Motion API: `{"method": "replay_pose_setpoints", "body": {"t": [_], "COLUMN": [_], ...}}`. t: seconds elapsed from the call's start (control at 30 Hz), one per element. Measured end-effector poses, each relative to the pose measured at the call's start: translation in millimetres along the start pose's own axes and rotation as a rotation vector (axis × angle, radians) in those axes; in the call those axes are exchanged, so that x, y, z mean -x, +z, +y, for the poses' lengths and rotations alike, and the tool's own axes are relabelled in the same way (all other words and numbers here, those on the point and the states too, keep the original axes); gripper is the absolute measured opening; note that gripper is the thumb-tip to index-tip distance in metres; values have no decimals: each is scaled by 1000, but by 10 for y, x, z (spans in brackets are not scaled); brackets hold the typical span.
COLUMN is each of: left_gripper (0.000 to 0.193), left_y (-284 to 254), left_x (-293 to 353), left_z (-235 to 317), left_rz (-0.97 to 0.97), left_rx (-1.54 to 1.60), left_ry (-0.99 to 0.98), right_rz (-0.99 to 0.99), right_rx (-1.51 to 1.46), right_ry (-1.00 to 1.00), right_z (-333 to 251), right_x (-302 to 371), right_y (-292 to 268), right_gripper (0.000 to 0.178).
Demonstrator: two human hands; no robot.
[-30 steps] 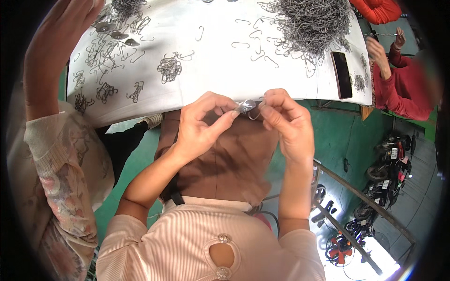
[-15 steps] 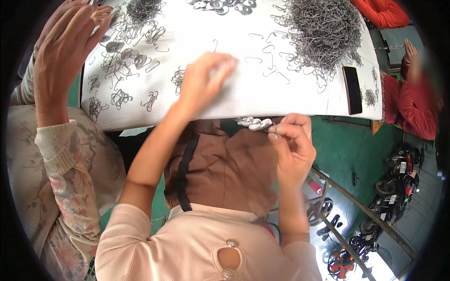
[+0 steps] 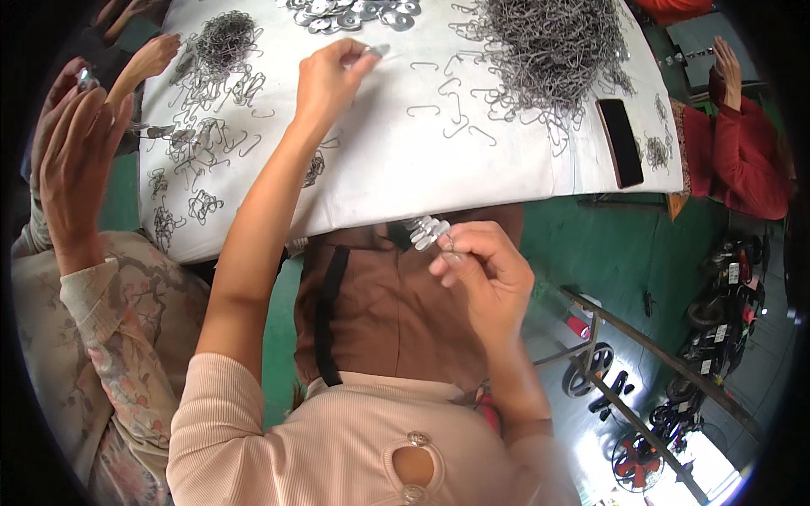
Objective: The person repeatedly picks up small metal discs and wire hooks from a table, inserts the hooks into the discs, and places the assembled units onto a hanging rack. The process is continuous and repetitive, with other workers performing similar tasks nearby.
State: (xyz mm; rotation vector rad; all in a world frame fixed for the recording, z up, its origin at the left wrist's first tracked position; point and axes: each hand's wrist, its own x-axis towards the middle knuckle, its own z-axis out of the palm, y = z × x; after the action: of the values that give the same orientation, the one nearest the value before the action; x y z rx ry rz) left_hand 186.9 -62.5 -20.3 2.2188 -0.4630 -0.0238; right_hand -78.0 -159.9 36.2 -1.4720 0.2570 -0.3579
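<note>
Near the top centre, the left hand (image 3: 325,88) has thumb and fingers closed on a blurred grey metal piece (image 3: 380,51). Right of centre, the right hand (image 3: 489,274) pinches a short strand of silvery discs (image 3: 428,234) just below the table (image 3: 380,173) edge. Loose discs (image 3: 350,12) lie at the top edge, heaped wire hooks (image 3: 553,55) upper right, a phone (image 3: 619,143) beneath them.

Head cam, wide fisheye; looks dn, fairly close, at L hand (image 3: 331,78), R hand (image 3: 491,268).
</note>
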Motion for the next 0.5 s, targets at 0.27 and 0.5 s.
{"method": "replay_pose_setpoints", "body": {"t": [0.27,0.5], "left_gripper": [19,16], "left_y": [-470,-699], "left_x": [1292,1379], "left_z": [549,818], "left_rz": [-453,-573], "left_rx": [466,226], "left_ry": [-37,-4], "right_rz": [-48,-10], "right_rx": [-95,-158], "right_ry": [75,131], "right_z": [215,257], "right_x": [-33,-39], "right_y": [90,146], "right_gripper": [6,13]}}
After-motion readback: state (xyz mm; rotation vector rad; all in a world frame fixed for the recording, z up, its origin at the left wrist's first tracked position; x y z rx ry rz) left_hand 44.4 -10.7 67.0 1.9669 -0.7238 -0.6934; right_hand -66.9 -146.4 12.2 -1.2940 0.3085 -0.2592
